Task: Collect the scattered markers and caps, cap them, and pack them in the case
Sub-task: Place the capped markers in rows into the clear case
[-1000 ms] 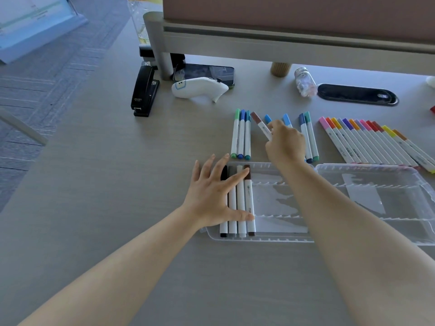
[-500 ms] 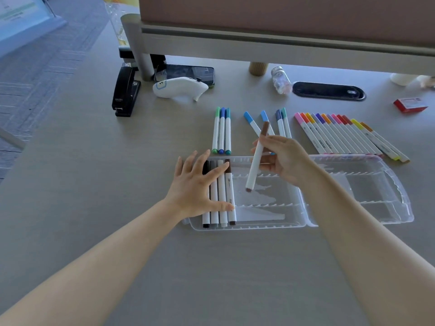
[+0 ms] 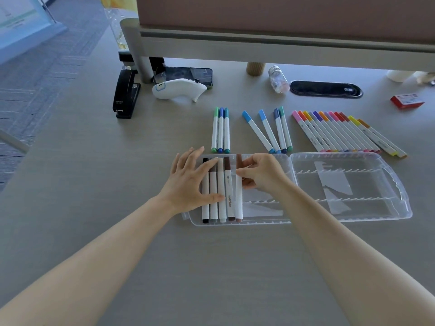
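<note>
You are seating a brown-capped marker (image 3: 239, 196) into the left half of the clear plastic case (image 3: 348, 216), and your right hand (image 3: 260, 175) is pinching its white barrel just below the cap. It is lying as the fifth in a row, touching the dark-brown marker (image 3: 228, 191) beside it. Your left hand (image 3: 188, 182) is resting flat, fingers straight and spread, across the four markers already packed, pressing them in place.

These markers are likely light, stiff and smooth, so they are apt to roll; the barrel's middle is probably the safest place to take hold, since pulling at the cap may loosen it. The thin case looks light too and could skid when pushed.

Still lying on the desk (image 3: 94, 184) beyond the case are the three green-blue markers (image 3: 220, 130), the four blue ones (image 3: 270, 131) and the long row of warm-coloured markers (image 3: 341, 132).
</note>
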Demonstrator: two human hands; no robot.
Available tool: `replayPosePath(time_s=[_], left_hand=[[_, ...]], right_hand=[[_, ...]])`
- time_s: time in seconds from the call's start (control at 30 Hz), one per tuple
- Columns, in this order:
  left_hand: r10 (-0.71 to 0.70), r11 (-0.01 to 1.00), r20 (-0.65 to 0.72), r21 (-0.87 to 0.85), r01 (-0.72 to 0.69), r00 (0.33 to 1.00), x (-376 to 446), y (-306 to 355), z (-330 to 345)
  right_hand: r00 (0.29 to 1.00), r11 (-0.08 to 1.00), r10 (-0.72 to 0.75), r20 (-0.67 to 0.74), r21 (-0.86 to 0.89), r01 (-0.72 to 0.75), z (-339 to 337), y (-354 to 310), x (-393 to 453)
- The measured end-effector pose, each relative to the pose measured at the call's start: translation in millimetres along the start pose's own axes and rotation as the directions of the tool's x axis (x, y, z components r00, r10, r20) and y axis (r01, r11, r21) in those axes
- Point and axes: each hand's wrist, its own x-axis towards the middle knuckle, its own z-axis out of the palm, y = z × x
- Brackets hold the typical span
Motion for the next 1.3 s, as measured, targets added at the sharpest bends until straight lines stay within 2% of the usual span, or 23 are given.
replayPosePath(time_s=[0.27,0.47,0.6,0.73,0.87,1.1,1.3], left_hand=[[-0.004,1.000,-0.003,0.015,0.004,1.000,-1,10,0],[-0.009,0.990,0.054,0.142,0.001,0.998,9,25,4],[-0.043,0.978,0.128,0.209,0.016,0.991,12,28,3],[-0.054,0.970,0.122,0.244,0.023,0.991,11,29,3],[-0.054,0.971,0.088,0.235,0.032,0.995,11,28,7],[-0.036,0.973,0.061,0.232,0.021,0.997,11,25,12],[-0.026,0.972,0.050,0.233,0.013,0.998,11,25,13]], right_hand=[[0.980,0.979,-0.124,-0.155,-0.178,0.096,1,4,0],[0.879,0.906,-0.310,-0.363,-0.394,0.157,-19,5,8],[0.839,0.832,-0.380,-0.389,-0.541,0.126,-34,9,22],[0.891,0.701,-0.329,-0.314,-0.713,0.007,-46,12,44],[0.933,0.644,-0.235,-0.272,-0.763,-0.060,-51,8,59],[0.954,0.639,-0.172,-0.247,-0.765,-0.083,-47,4,69],[0.906,0.676,-0.246,-0.345,-0.731,-0.095,-40,1,69]])
